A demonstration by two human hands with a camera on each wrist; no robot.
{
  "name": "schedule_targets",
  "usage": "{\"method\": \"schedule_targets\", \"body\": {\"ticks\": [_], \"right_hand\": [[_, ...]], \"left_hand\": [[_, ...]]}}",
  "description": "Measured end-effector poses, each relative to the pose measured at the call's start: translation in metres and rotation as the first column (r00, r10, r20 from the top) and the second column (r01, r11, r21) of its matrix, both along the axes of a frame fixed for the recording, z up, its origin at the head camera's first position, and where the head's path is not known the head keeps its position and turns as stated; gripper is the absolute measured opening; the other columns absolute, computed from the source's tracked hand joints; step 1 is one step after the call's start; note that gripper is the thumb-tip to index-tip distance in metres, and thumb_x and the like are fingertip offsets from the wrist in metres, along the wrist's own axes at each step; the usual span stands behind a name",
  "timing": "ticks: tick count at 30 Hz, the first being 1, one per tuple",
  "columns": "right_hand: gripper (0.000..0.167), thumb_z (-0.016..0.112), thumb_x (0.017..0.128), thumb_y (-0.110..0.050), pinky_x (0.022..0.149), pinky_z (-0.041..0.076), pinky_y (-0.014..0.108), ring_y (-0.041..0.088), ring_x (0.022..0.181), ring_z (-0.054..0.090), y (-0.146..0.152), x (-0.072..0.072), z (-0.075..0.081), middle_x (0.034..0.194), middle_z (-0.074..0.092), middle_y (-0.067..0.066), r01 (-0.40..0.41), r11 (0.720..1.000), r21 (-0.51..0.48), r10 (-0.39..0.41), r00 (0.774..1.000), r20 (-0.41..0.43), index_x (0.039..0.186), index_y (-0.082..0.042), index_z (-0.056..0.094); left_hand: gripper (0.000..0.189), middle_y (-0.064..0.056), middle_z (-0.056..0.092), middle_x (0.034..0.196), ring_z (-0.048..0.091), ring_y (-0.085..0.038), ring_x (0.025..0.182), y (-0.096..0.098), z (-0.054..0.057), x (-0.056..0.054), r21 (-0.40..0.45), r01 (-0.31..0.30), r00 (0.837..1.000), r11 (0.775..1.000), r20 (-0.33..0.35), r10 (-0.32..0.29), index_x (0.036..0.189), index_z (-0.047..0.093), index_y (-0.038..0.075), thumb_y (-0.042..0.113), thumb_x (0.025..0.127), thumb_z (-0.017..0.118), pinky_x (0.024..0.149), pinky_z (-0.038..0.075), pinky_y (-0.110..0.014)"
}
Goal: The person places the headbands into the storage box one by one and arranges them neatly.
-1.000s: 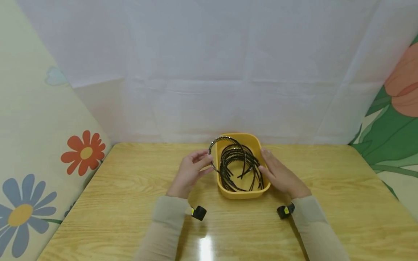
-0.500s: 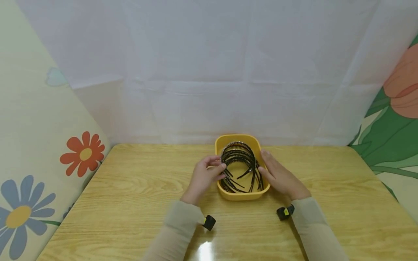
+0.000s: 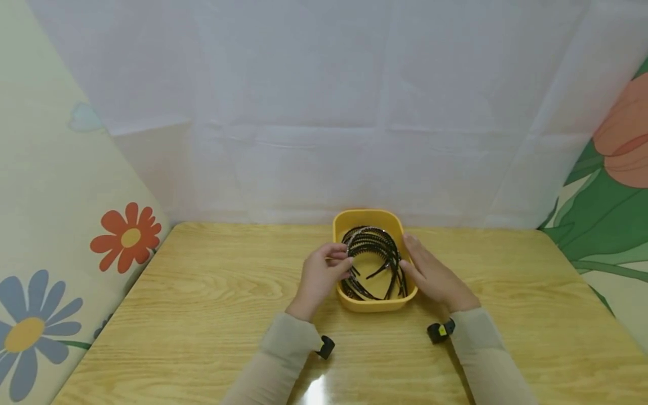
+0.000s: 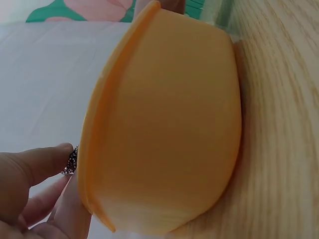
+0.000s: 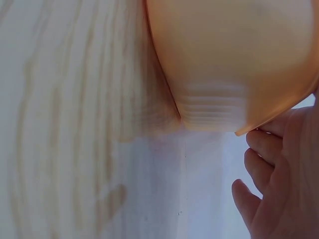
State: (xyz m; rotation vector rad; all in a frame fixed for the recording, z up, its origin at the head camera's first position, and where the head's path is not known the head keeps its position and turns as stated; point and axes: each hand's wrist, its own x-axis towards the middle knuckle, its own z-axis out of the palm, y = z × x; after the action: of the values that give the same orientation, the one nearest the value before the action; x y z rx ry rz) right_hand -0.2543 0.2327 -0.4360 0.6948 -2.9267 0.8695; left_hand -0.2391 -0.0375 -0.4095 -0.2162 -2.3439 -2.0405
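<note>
A yellow plastic basket stands on the table with several black toothed headbands nested inside it. At its left rim my left hand pinches one sparkly headband between thumb and fingers. The arch of that headband lies over the others within the basket. My right hand rests along the basket's right side, fingers extended and thumb at the rim. Those right fingers also show against the outer rim in the right wrist view, where the basket's wall fills the upper right.
The wood-grain table carries the basket near its back edge. Behind it hangs a white cloth. Flower-patterned panels flank both sides, with a red flower on the left one. Each wrist wears a small black camera.
My left hand has moved right, bringing the held headband from above the basket's left rim down onto the pile inside. My right hand has stayed at the basket's right side.
</note>
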Motion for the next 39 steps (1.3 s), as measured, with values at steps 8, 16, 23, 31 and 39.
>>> {"method": "schedule_targets", "body": {"ticks": [8, 16, 23, 31, 39], "right_hand": [[0.07, 0.034, 0.111, -0.042, 0.124, 0.014, 0.057, 0.039, 0.154, 0.009, -0.004, 0.0, 0.0, 0.168, 0.008, 0.021, -0.017, 1.0, -0.014, 0.017, 1.0, -0.004, 0.162, -0.003, 0.007], [0.07, 0.034, 0.111, -0.043, 0.124, 0.015, 0.058, 0.039, 0.154, 0.01, -0.009, -0.008, -0.005, 0.168, 0.008, 0.02, -0.033, 0.999, -0.028, 0.033, 0.999, -0.006, 0.163, -0.004, 0.008], [0.064, 0.036, 0.111, -0.041, 0.124, 0.014, 0.059, 0.037, 0.154, 0.014, -0.002, -0.013, -0.009, 0.168, 0.016, 0.017, -0.034, 0.994, -0.102, 0.032, 0.999, -0.027, 0.162, -0.007, 0.02], [0.057, 0.036, 0.112, -0.036, 0.12, 0.017, 0.067, 0.044, 0.151, 0.019, 0.044, -0.026, -0.006, 0.165, 0.022, 0.021, 0.075, 0.991, -0.114, -0.086, 0.992, -0.096, 0.161, -0.01, 0.026], [0.063, 0.042, 0.11, -0.034, 0.113, 0.016, 0.077, 0.054, 0.147, 0.017, 0.105, -0.037, 0.006, 0.163, 0.018, 0.029, 0.173, 0.976, 0.136, -0.152, 0.977, -0.153, 0.161, -0.002, 0.021]], "left_hand": [[0.034, -0.014, 0.066, 0.106, 0.067, -0.026, 0.096, 0.0, -0.002, 0.003, -0.305, -0.155, 0.967, 0.94, -0.243, 0.081, 0.123, 0.069, -0.002, 0.01, 0.092, 0.076, 0.08, 0.062, -0.037], [0.026, -0.014, 0.068, 0.109, 0.068, -0.029, 0.101, -0.005, -0.004, 0.002, -0.306, -0.16, 0.956, 0.938, -0.286, 0.07, 0.122, 0.068, -0.001, 0.005, 0.096, 0.069, 0.085, 0.062, -0.041], [0.027, -0.013, 0.068, 0.118, 0.065, -0.029, 0.111, -0.016, -0.003, 0.001, -0.303, -0.114, 0.965, 0.946, -0.261, 0.033, 0.126, 0.066, 0.001, 0.006, 0.099, 0.063, 0.089, 0.061, -0.039], [0.039, -0.018, 0.061, 0.132, 0.063, -0.033, 0.114, -0.067, 0.009, -0.022, -0.556, -0.167, 0.944, 0.814, -0.329, -0.031, 0.141, 0.056, 0.004, 0.012, 0.103, 0.057, 0.09, 0.059, -0.047], [0.059, -0.033, 0.032, 0.153, 0.038, -0.057, 0.133, -0.137, 0.03, -0.045, -0.739, -0.294, 0.927, 0.607, -0.375, -0.007, 0.157, 0.034, 0.008, 0.014, 0.103, 0.057, 0.1, 0.042, -0.075]]}}
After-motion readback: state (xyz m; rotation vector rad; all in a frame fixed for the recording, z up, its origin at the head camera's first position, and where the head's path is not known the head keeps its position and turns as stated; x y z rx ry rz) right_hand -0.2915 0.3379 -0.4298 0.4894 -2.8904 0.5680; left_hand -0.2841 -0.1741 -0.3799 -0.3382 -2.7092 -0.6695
